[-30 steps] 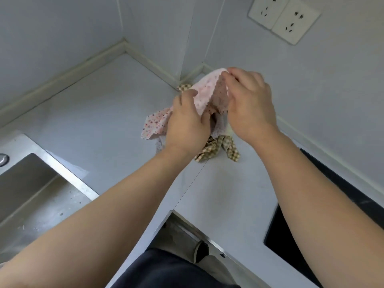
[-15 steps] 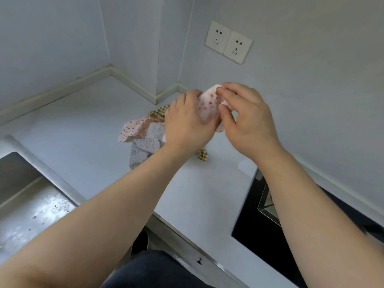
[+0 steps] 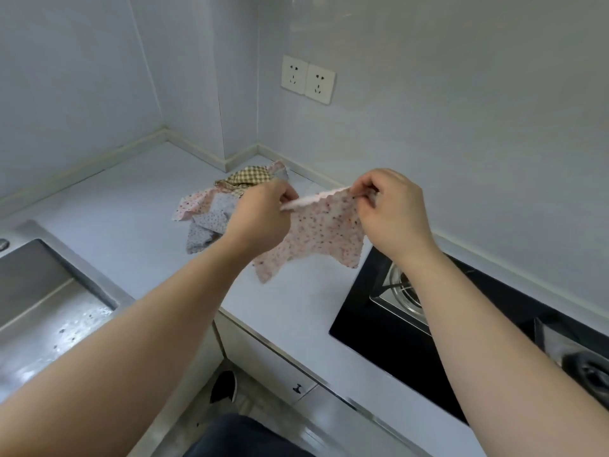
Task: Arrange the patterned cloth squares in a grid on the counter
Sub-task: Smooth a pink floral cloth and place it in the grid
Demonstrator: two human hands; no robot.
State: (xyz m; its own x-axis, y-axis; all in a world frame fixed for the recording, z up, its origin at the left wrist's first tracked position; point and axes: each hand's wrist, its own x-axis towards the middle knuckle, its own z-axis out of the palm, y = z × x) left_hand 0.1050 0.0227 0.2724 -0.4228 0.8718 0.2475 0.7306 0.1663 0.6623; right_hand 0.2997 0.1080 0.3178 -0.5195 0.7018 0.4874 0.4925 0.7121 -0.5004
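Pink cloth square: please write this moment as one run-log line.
left hand: pinches pink cloth square; right hand: pinches it; square: stretched between hands; pile: on counter

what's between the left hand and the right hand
In the head view, a pink floral cloth square spans the gap: the left hand and right hand each pinch its upper edge, hanging over the counter.

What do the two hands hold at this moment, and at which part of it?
Both hold one pink floral cloth square by its top edge: the left hand pinches the left corner, the right hand the right corner. It hangs above the counter.
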